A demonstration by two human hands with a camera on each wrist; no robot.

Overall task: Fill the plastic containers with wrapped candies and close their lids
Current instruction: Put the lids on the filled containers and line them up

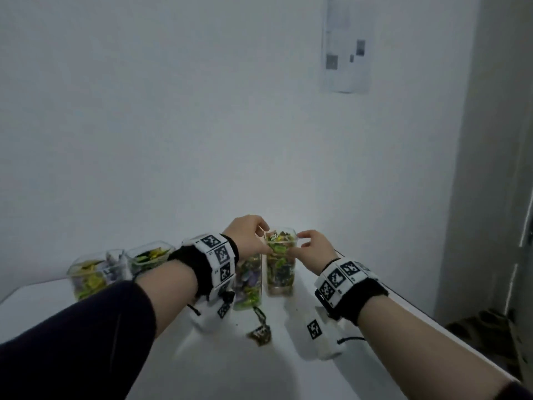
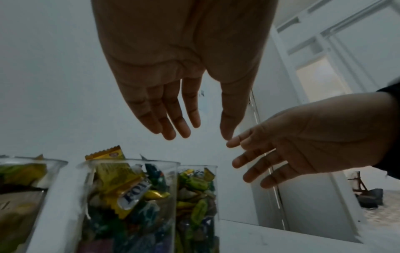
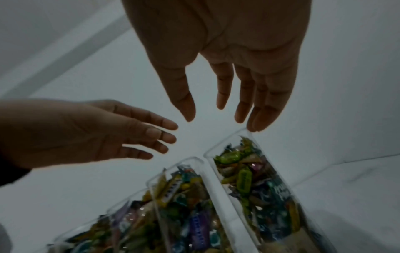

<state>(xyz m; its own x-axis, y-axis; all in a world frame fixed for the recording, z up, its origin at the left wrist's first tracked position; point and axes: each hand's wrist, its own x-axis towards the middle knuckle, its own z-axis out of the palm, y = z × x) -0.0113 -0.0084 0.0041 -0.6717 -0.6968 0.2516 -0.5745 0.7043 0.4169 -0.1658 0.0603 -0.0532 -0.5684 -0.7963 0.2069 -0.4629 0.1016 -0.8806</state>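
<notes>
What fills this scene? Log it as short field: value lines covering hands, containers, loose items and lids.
left hand: open, fingers straight, above the containers, holding nothing
right hand: open, fingertips at the rim of the rightmost container
containers: clear plastic, several in a row on the white table, all filled with wrapped candies
neighbouring container: full, a yellow wrapper pokes above its rim
loose candy: on the table near the person
lids: none visible on the near containers

A: quick count? I get four clear containers [image 1: 280,264] across the lower middle, all stuffed with candies

B: same, plus two loose candies [image 1: 260,333] on the table at bottom centre, two hands, one paper sheet [image 1: 346,44] upper right
</notes>
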